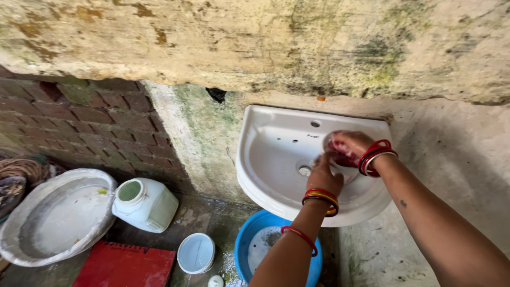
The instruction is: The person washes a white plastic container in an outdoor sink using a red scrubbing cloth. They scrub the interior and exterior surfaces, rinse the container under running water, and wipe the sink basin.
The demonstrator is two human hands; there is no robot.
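Over the bowl of a white wall-mounted wash basin, both of my hands meet close to the drain hole. My left hand, with red and yellow bangles at the wrist, grips the lower side of a small shiny vessel that is blurred and mostly hidden. My right hand, wearing red bangles, is closed on a reddish scrubbing pad pressed against that vessel.
Below the basin stands a blue tub with soapy water. To the left on the wet floor are a white plastic can, a wide grey metal pan, a red board and a small white bowl. A brick wall rises behind.
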